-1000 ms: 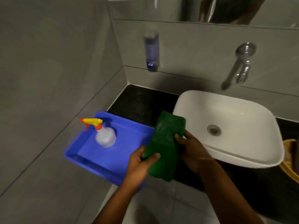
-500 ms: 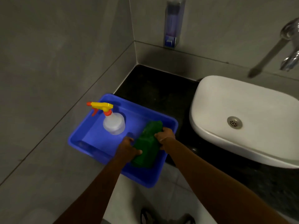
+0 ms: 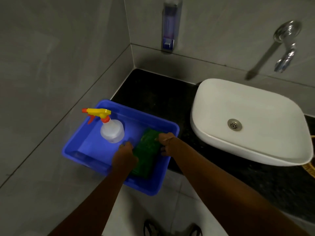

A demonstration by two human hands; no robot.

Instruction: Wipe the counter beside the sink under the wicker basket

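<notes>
A folded green cloth (image 3: 144,154) lies in the right side of a blue plastic tub (image 3: 85,147) at the left end of the black counter (image 3: 153,92). My left hand (image 3: 123,155) rests against the cloth's left edge and my right hand (image 3: 166,142) holds its right edge; both touch it. A clear spray bottle (image 3: 111,129) with a yellow and red trigger stands in the tub's back left. The wicker basket (image 3: 311,169) shows only as a sliver at the right edge, beyond the white sink (image 3: 247,120).
A wall tap (image 3: 283,46) juts over the sink and a soap dispenser (image 3: 168,24) hangs on the back wall. Grey tiled walls close the corner on the left. The tub overhangs the counter's front edge. My feet (image 3: 172,229) show on the floor below.
My hands carried the green cloth from beside the sink down into the blue tub and laid it flat there. The camera tilted down and left.
</notes>
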